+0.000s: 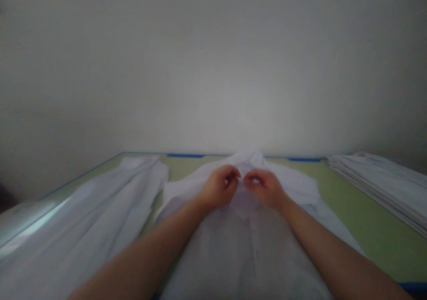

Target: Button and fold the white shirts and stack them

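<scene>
- In the head view, the white garment (230, 242) is lying in the middle of the green table (353, 206), its shoulder end spreading toward the wall (213, 77) and its lower part reaching toward the person.
- The two hands are working over what looks like its collar (248, 158); to my eye, doing this well is calling for light fingertips, with both sides being kept level and the front strip lying straight below.
- A small, even pull outward would, I judge, be serving better than a hard tug, since thin cloth like this is likely to be creasing easily.
- The left hand (223, 188) is curling inward, thumb and fingers drawing a nearly closed ring, with its tips pointing right; a sliver of white is showing at them, but blur is keeping me from telling whether it is gripping cloth.
- The right hand (264, 188) is mirroring it, bending into a similar small loop, tips facing the left hand's across a narrow gap; I cannot tell whether it is holding anything either.
- Both forearms are slanting in from the lower corners, making a wide V over the garment.
- Another white garment (90, 215) is lying to the left, and a stack of white cloth (383, 177) is sitting to the right.
</scene>
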`<state>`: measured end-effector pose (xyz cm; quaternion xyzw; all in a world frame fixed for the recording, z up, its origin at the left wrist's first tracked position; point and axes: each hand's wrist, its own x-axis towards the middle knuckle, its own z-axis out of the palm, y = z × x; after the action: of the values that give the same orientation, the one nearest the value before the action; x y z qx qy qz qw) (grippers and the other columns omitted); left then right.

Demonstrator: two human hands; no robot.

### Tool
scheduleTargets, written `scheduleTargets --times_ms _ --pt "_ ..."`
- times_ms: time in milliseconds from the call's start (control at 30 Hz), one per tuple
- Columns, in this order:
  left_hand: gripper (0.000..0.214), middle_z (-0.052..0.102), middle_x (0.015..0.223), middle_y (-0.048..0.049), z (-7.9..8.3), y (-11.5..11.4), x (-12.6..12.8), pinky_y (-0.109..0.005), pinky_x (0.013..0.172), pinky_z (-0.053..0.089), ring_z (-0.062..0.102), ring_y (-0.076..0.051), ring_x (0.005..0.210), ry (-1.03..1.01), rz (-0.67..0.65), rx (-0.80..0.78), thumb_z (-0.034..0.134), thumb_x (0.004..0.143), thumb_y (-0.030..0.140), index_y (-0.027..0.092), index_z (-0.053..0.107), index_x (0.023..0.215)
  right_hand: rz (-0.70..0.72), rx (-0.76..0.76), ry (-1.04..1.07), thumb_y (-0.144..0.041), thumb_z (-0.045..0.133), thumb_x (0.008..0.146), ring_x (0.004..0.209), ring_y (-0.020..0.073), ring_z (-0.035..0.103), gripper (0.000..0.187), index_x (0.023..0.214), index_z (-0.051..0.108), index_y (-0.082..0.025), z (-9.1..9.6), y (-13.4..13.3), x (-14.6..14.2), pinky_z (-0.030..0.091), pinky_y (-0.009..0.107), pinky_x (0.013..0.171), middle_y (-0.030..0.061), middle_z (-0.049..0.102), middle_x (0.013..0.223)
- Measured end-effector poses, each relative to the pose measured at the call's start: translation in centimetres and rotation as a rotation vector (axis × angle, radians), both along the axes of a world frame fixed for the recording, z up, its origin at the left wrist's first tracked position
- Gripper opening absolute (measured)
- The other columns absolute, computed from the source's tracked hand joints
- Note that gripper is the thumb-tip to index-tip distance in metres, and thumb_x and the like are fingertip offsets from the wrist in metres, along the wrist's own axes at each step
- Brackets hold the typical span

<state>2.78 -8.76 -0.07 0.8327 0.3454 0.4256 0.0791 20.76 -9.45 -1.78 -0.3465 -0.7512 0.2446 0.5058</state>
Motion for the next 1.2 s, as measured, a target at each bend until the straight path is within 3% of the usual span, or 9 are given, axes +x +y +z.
scheduleTargets --times_ms 133,367,500,700,900,1000,1100,1200 --pt "0.005 0.054 0.068 0.0015 0.1 -0.6 0.0 -0.022 0.063 0.041 0.049 -0.01 0.064 0.047 -0.058 0.014 0.047 0.077 0.016 0.018 0.051 0.075 0.073 -0.128 0.043 -0.029 0.049 0.082 0.056 0.0103 0.056 0.021 0.093 0.064 -0.018 -0.2 0.3 0.1 0.043 0.021 0.052 -0.0005 0.062 0.065" --pt "0.005 0.056 0.071 0.0012 0.1 -0.6 0.1 -0.022 0.063 0.041 0.05 -0.01 0.065 0.063 -0.054 0.02 0.048 0.079 0.019 0.018 0.052 0.082 -0.037 0.004 -0.163 -0.026 0.06 0.074 0.067 0.0125 0.059 0.012 0.078 0.068 -0.017 0.3 0.1 0.4 0.045 0.022 0.061 0.0013 0.067 0.072" --pt "0.018 0.06 0.078 -0.0009 0.2 -0.5 -0.1 -0.023 0.065 0.043 0.054 -0.011 0.069 0.045 -0.076 -0.008 0.049 0.08 0.021 0.018 0.055 0.096 -0.067 0.064 -0.179 -0.029 0.062 0.074 0.068 0.0129 0.06 0.013 0.072 0.067 -0.018 0.3 0.0 0.4 0.045 0.022 0.063 0.0016 0.067 0.07" --pt "0.021 0.064 0.08 -0.0029 0.3 -0.5 -0.4 -0.023 0.065 0.045 0.056 -0.012 0.07 0.024 -0.144 -0.053 0.06 0.075 0.03 0.016 0.062 0.091 -0.117 0.138 -0.138 -0.027 0.061 0.075 0.068 0.013 0.059 0.011 0.07 0.066 -0.018 0.3 0.2 0.4 0.044 0.022 0.064 0.0012 0.065 0.068" --pt "0.019 0.068 0.08 -0.0027 -0.2 0.6 -0.1 -0.023 0.067 0.046 0.059 -0.013 0.072 0.007 0.048 -0.083 0.059 0.077 0.034 0.019 0.067 0.086 -0.032 0.141 -0.162 -0.028 0.049 0.084 0.082 0.0145 0.059 0.021 0.089 0.067 -0.021 0.3 0.7 0.8 0.044 0.026 0.076 0.0023 0.067 0.085" --pt "0.024 0.067 0.082 -0.0039 -0.1 1.0 -0.3 -0.024 0.064 0.045 0.058 -0.014 0.069 -0.022 0.178 -0.068 0.057 0.079 0.033 0.018 0.064 0.096 -0.138 0.18 -0.105 -0.027 0.046 0.085 0.089 0.016 0.058 0.024 0.101 0.063 -0.021 0.5 0.9 1.3 0.043 0.03 0.082 0.0043 0.065 0.095" --pt "0.031 0.066 0.09 -0.0059 0.3 1.1 -0.6 -0.025 0.064 0.045 0.058 -0.015 0.071 -0.066 0.255 -0.051 0.05 0.084 0.032 0.018 0.059 0.109 -0.3 0.252 -0.137 -0.023 0.052 0.079 0.081 0.0161 0.057 0.018 0.091 0.064 -0.019 0.8 1.0 2.0 0.043 0.03 0.079 0.0048 0.064 0.087" --pt "0.029 0.066 0.091 -0.0062 0.5 1.5 -1.0 -0.025 0.064 0.043 0.058 -0.015 0.073 -0.081 0.299 -0.043 0.046 0.086 0.032 0.019 0.061 0.107 -0.353 0.186 -0.283 -0.021 0.054 0.075 0.07 0.0143 0.055 0.014 0.084 0.064 -0.019 0.7 1.0 2.3 0.041 0.027 0.068 0.0026 0.063 0.076"
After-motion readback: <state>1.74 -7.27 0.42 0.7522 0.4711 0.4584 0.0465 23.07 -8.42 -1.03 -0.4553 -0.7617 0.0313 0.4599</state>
